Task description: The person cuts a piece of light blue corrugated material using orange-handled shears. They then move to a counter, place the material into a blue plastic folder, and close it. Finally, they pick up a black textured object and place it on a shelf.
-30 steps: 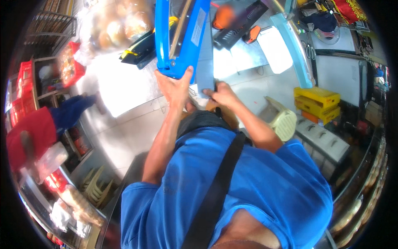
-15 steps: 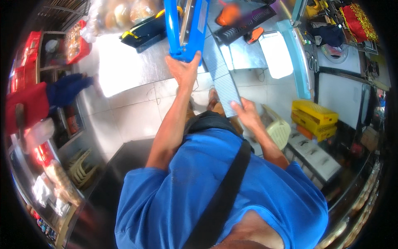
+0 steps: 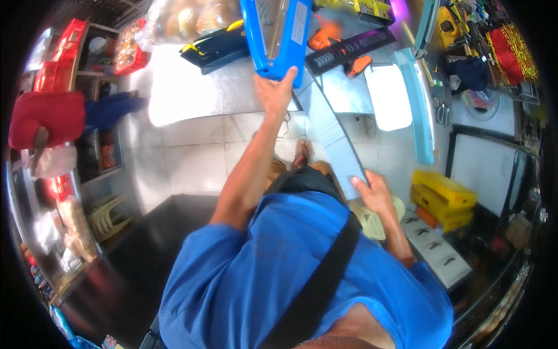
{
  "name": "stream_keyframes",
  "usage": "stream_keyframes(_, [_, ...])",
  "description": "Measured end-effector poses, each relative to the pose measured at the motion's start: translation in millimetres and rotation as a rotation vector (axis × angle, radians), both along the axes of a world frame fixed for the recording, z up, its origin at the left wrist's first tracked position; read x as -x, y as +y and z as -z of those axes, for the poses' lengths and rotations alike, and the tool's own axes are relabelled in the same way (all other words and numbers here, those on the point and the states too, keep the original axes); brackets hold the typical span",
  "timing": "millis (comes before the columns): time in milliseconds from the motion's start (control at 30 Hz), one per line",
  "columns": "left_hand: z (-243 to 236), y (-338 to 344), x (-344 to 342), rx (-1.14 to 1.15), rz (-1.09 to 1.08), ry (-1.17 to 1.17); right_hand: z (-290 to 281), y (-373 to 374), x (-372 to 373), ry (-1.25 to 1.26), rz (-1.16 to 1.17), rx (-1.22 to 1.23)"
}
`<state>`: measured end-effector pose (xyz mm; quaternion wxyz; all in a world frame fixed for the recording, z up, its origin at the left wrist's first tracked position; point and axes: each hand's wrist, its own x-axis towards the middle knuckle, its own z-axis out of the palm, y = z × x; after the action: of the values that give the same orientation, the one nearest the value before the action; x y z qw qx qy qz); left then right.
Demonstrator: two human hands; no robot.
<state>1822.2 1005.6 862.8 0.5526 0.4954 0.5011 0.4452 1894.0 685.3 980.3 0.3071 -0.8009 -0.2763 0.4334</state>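
Observation:
My left hand [image 3: 275,92] is closed around the near end of a long blue device [image 3: 272,65], an open frame with a metallic strip inside. It is held above the near edge of the metal table [image 3: 209,96]. A long, flat, light-grey ribbed strip [image 3: 331,136] slants from beside the blue device down toward my body. My right hand [image 3: 375,191] pinches the strip's lower end, thumb on its upper face. The far end of the blue device is cut off by the picture's top edge.
Around the device lie a black tool case [image 3: 215,49], a black slotted bar [image 3: 351,51] and orange-handled tools [image 3: 324,36]. A white board [image 3: 388,96] and a teal long-armed frame [image 3: 415,110] stand right. Yellow crates [image 3: 444,195] are low right; a person in red [image 3: 46,119] is left.
The strip's lower end and my right hand now sit lower in the picture, nearer my body. The whole view has shifted slightly. My left hand keeps hold of the blue device.

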Motion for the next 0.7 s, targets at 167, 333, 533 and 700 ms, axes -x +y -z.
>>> stream_keyframes(167, [8.8, 11.4, -9.9, -0.035, 0.031, 0.055, -18.0, -20.4, -9.2, 0.042, 0.026, 0.037])
stream_keyframes(333, [-16.0, 24.2, -23.4, -0.03, 0.051, 0.186, -37.6, -33.1, -13.3, 0.051, 0.05, 0.055])
stream_keyframes(533, [20.5, 62.6, -43.8, -0.315, -0.032, 0.443, -68.7, -53.8, -21.4, 0.135, 0.103, 0.036])
stream_keyframes(700, [27.1, 77.0, -46.8, -0.366, -0.005, 0.534, -75.6, -69.1, -11.5, 0.111, 0.182, -0.031])
